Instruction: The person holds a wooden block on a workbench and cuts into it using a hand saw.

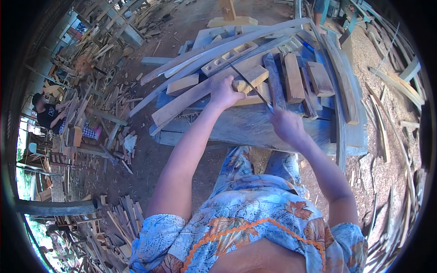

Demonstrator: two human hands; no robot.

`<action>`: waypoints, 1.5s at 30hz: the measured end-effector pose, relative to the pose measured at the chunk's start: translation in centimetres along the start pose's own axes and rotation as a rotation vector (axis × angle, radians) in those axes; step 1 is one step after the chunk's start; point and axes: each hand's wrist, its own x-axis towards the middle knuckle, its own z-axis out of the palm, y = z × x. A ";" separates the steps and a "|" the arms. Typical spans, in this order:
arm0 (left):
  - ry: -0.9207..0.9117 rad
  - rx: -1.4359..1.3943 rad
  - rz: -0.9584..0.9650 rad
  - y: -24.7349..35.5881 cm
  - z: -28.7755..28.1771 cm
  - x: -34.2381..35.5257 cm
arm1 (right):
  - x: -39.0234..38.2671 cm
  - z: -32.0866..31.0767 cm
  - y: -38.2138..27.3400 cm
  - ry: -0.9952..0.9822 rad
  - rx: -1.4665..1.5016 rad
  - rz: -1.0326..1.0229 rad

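My left hand [223, 93] is closed on the near end of a short wooden block [252, 77], thumb toward me, pressing it down on other wood on the bench. In my right hand [287, 126] is a long, thin, dark tool [251, 85] that looks like a file. It slants up and leftward across the block, its tip beyond my left hand. My right fingers are wrapped around its handle, which is mostly hidden. Beside the block stand a narrow board [274, 79] and an upright-looking squared block [293, 78].
The low wooden bench [246, 127] carries several blocks and long curved strips [214, 52]. A piece with square hollows [229, 58] lies beyond my left hand. Long boards [341, 82] run along the right edge. Scrap wood covers the ground; a seated person [48, 113] works at far left.
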 end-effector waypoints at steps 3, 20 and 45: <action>-0.032 0.006 -0.045 0.6 0.1 0.2 | 5.6 1.1 -0.9 0.122 0.073 -0.128; -0.012 0.037 -0.019 0.1 -0.1 0.0 | 2.6 0.5 -0.7 0.089 0.081 -0.067; -0.042 0.043 -0.043 1.2 0.2 0.4 | 6.2 0.8 -1.9 0.136 0.086 -0.043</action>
